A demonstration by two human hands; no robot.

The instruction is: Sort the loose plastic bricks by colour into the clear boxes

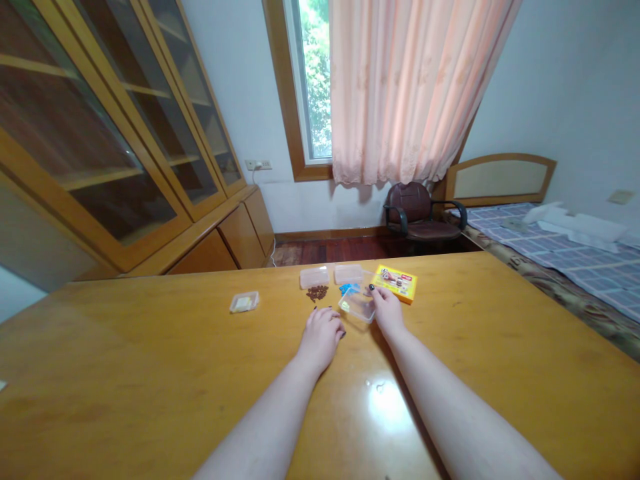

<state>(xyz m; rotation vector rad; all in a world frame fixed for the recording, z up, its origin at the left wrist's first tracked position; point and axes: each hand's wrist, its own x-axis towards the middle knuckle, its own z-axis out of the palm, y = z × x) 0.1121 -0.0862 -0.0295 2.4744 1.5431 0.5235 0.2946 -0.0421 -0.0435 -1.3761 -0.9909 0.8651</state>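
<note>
My right hand point(389, 311) is closed on the right edge of a clear plastic box point(356, 305), which is tilted a little over the table. Resting on the tabletop just left of it, my left hand point(321, 333) has its fingers apart and holds nothing. Beyond that hand lies a pile of small brown pieces point(317, 293). A few small blue pieces point(349, 289) lie behind the clear box. Two more clear containers stand farther back, one on the left point(314, 277) and one on the right point(349, 274).
A yellow printed box point(397, 283) lies just beyond my right hand. Off to the left is a small clear container point(245, 302) with pale contents. The wooden table point(150, 373) ends at a far edge, with a chair point(420, 210) behind it.
</note>
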